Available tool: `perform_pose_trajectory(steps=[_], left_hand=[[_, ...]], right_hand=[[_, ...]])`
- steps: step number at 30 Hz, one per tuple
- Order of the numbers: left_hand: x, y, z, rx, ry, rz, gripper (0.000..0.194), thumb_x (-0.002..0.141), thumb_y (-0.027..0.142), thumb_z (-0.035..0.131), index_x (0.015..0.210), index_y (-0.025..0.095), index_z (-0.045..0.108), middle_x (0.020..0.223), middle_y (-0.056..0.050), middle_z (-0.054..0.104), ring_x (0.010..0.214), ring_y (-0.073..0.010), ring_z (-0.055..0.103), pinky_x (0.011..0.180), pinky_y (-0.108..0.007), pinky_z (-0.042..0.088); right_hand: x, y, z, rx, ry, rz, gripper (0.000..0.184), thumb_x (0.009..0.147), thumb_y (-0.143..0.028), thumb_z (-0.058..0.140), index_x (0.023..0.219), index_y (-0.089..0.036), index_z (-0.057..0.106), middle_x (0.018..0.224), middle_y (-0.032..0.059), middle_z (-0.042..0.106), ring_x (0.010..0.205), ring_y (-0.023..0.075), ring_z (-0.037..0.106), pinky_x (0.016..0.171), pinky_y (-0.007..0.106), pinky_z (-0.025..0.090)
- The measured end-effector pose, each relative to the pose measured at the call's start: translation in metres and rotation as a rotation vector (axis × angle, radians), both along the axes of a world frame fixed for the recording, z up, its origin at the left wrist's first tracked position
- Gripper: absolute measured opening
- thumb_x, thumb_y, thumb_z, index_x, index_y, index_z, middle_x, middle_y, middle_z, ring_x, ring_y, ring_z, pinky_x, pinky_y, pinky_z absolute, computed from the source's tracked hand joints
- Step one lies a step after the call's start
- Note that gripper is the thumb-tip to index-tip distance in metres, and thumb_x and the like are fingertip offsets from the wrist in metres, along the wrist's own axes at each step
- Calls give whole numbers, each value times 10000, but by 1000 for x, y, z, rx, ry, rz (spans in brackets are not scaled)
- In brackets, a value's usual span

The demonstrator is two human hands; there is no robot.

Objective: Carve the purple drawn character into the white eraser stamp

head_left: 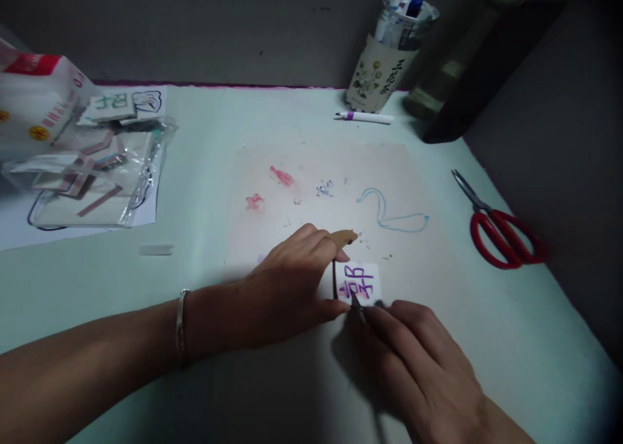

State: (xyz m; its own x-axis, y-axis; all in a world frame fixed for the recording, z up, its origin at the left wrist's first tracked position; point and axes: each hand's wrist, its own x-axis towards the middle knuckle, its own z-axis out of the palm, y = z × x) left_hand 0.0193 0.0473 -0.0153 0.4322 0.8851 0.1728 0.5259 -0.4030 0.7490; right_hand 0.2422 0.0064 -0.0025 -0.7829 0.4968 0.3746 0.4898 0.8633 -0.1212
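A small white block [361,282] with purple characters drawn on its top lies on a stained work mat [321,191]. My left hand [287,282] rests beside the block's left edge, fingers curled against it and steadying it; one fingertip wears a tan bandage. My right hand [418,353] comes in from the lower right, fingers pinched on a thin dark tool [357,304] whose tip touches the block's near edge.
Red-handled scissors [501,230] lie to the right. A cup of pens [389,48] and a white marker [365,117] stand at the back. At far left sit a clear plastic bag of parts [92,178], papers and a tissue pack [34,100]. A dark wall runs along the right.
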Motion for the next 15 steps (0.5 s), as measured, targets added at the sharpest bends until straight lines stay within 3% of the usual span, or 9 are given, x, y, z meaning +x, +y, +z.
perform_pose_trajectory(steps=[4, 6, 8, 10, 15], left_hand=[[-1, -1, 1, -6, -3, -2, 769, 732, 234, 827, 1404, 144, 464, 1126, -72, 678, 1073, -264, 575, 926, -420, 506], [-1, -1, 1, -26, -4, -2, 774, 733, 237, 826, 1411, 156, 460, 1126, -73, 677, 1074, -269, 576, 921, -426, 508], [-1, -1, 1, -37, -5, -7, 783, 733, 241, 832, 1415, 160, 456, 1137, -76, 675, 1079, -273, 573, 925, -430, 507], [-1, -1, 1, -34, -8, -11, 790, 728, 236, 839, 1414, 156, 457, 1139, -77, 674, 1081, -273, 571, 933, -429, 503], [-1, 0, 1, -52, -6, -19, 803, 728, 228, 838, 1426, 147, 450, 1151, -77, 670, 1092, -272, 564, 935, -424, 498]], right_hand=[[8, 9, -2, 104, -5, -101, 240, 943, -19, 429, 1000, -143, 626, 1012, 158, 692, 899, 274, 582, 745, 446, 541], [11, 12, 1, 55, 58, -115, 169, 943, -53, 531, 1038, -165, 615, 970, 129, 697, 886, 259, 615, 701, 394, 552], [11, 14, 6, -117, 180, -212, 193, 903, -20, 619, 988, -193, 608, 932, 90, 717, 844, 222, 657, 693, 358, 560], [7, 15, 12, -264, 241, -157, 184, 902, -18, 621, 967, -190, 619, 899, 73, 708, 824, 197, 678, 665, 323, 559], [0, 16, 21, -451, 318, -172, 176, 911, -15, 609, 915, -185, 652, 904, 65, 681, 805, 170, 687, 674, 285, 561]])
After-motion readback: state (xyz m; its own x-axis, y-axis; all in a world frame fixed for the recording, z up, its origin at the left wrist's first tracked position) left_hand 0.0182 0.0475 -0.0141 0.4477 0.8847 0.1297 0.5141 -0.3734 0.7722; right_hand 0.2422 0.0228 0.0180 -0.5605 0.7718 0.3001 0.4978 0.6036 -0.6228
